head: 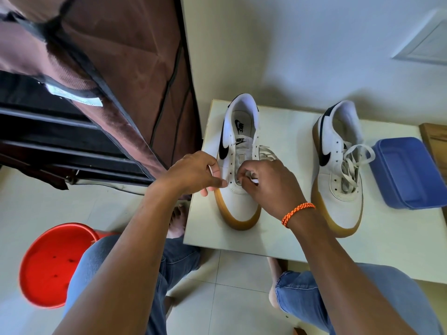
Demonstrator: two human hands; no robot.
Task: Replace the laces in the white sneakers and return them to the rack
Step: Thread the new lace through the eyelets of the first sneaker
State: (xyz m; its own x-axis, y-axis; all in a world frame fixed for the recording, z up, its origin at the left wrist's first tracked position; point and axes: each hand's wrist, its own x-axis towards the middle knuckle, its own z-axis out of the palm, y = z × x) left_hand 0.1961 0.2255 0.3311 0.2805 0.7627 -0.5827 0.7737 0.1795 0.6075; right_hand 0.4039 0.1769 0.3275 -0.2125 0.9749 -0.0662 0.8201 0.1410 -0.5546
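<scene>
Two white sneakers with gum soles and black swooshes stand on a small white table (pixel 302 238). The left sneaker (pixel 238 151) has mostly empty eyelets. My left hand (pixel 193 174) touches its left side near the lowest eyelets, fingers curled. My right hand (pixel 268 184) pinches a white lace (pixel 264 151) at the lower eyelets; the rest of that lace lies loose to the shoe's right. The right sneaker (pixel 338 180) stands apart, with an off-white lace (pixel 350 163) still threaded loosely and its ends spilling out.
A blue plastic container (pixel 408 172) sits at the table's right edge. A brown fabric shoe rack (pixel 101 93) with dark shelves stands at the left. A red stool (pixel 50 264) is on the tiled floor by my left knee. A white wall runs behind the table.
</scene>
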